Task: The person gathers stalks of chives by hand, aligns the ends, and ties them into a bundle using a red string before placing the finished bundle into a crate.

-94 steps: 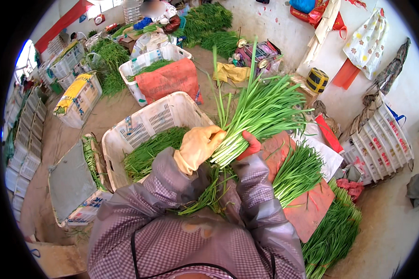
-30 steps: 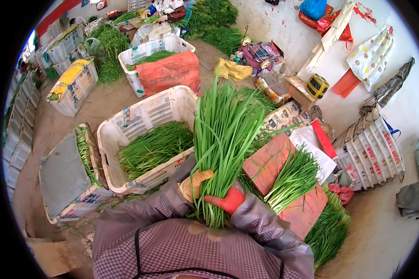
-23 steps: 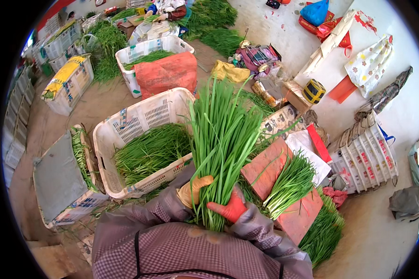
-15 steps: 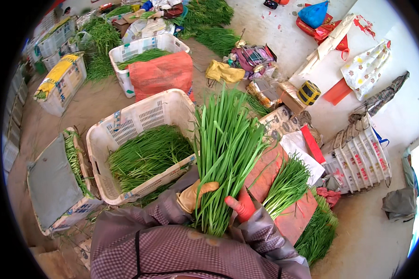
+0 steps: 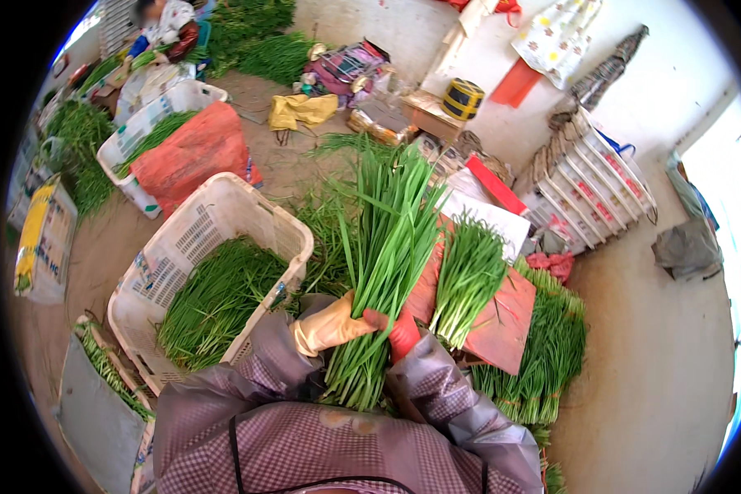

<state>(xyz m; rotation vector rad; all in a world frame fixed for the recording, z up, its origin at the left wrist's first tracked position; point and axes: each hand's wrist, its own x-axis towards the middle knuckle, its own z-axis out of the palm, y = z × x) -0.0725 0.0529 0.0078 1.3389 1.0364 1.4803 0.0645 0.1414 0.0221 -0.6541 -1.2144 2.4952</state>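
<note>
A tall bunch of garlic chives point(image 5: 397, 226) stands upright in front of my chest, long flat green leaves up and pale stem ends down. My left hand point(image 5: 329, 326), in a tan glove, is closed around its lower left side. On the other side my right hand point(image 5: 399, 332), covered in red, grips the same stems. The fingertips of both hands meet at the front of the bunch. Just right of it, a smaller bunch of chives point(image 5: 468, 276) lies on a reddish board point(image 5: 506, 321).
A white plastic crate point(image 5: 128, 305) of loose chives stands at my left. Tied chive bundles point(image 5: 564, 329) are stacked beyond the board's right edge. Farther off are a crate with an orange sack point(image 5: 193, 156), a tilted white crate point(image 5: 593, 181) by the wall, and a seated person point(image 5: 169, 29).
My view has swung to the right, so the surroundings sit farther left. My hands have come together around the stems, where before they were apart on either side.
</note>
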